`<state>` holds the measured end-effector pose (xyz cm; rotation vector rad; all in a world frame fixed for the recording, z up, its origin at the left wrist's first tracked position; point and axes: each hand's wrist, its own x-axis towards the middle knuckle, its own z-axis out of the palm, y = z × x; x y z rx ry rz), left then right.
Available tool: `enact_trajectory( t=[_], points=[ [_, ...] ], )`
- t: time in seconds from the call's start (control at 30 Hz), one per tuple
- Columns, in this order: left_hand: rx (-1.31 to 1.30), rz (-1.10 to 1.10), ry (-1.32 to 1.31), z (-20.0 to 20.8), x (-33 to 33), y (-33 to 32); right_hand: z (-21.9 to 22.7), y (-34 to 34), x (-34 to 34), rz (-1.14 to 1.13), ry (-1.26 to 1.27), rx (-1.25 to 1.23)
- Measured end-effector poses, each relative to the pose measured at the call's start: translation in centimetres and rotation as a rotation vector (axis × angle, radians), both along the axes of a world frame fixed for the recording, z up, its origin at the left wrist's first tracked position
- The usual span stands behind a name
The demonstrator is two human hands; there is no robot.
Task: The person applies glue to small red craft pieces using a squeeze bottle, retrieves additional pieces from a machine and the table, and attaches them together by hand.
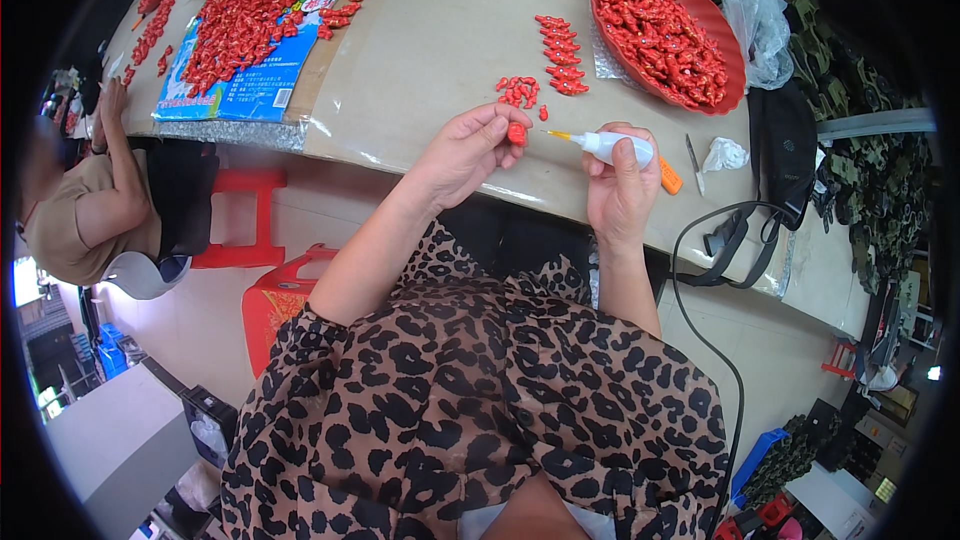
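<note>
The left hand (466,157) holds one red piece (516,134) mid-frame, the right hand (617,190) one bottle (606,147). Fingers clamp both. One red bowl (734,65) sits upper right.

"Where was the bowl (708,5)?"
"On the counter (400,70), with figurines (665,45) heaped in it."
"What lay left of the bowl?"
"A row of figurines (562,55) just beside it, and loose pieces (518,92) farther left. Well left of it, a sheet (285,75) bore more figurines (250,15)."
"And right?"
"A plastic bag (757,20), close by it."
"What was before it?"
"A tissue (725,154) and a knife (694,162). Before it and leftward, the right hand (622,185) held a bottle (615,147); farther left of it, the left hand (470,152) held a piece (517,134)."
</note>
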<state>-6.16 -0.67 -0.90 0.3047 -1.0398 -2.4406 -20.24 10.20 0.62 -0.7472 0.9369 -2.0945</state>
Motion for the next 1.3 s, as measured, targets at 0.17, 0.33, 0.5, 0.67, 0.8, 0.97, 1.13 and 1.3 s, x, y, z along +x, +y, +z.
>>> enact_trajectory(
  t=[0.17, 0.33, 0.5, 0.67, 0.8, 0.97, 1.13, 1.3],
  points=[
    [0.038, -0.007, 0.003, -0.1, -0.1, 0.0, -0.5, 0.0, 0.6, -0.05, 0.129, 0.024],
    [0.042, -0.019, 0.002, -0.1, 0.0, 0.1, -0.3, 0.0, 1.1, -0.074, 0.326, 0.036],
    [0.02, -0.018, 0.005, -0.3, -0.1, 0.1, -0.4, 0.0, 1.1, -0.09, 0.372, 0.048],
    [0.003, -0.017, 0.0, -0.4, -0.1, 0.1, -0.4, 0.0, 1.1, -0.1, 0.401, 0.056],
    [-0.008, -0.013, 0.006, -0.5, -0.1, 0.1, -0.4, 0.0, 1.1, -0.112, 0.424, 0.057],
    [0.002, -0.02, 0.015, -0.3, 0.1, 0.1, -0.5, 0.1, 1.3, -0.113, 0.434, 0.053],
    [-0.01, -0.011, 0.018, -0.4, 0.0, 0.1, -0.6, 0.1, 1.2, -0.122, 0.431, 0.052],
    [-0.015, 0.0, 0.013, -0.3, 0.1, 0.2, -0.5, 0.1, 1.5, -0.129, 0.396, 0.051]
  ],
)
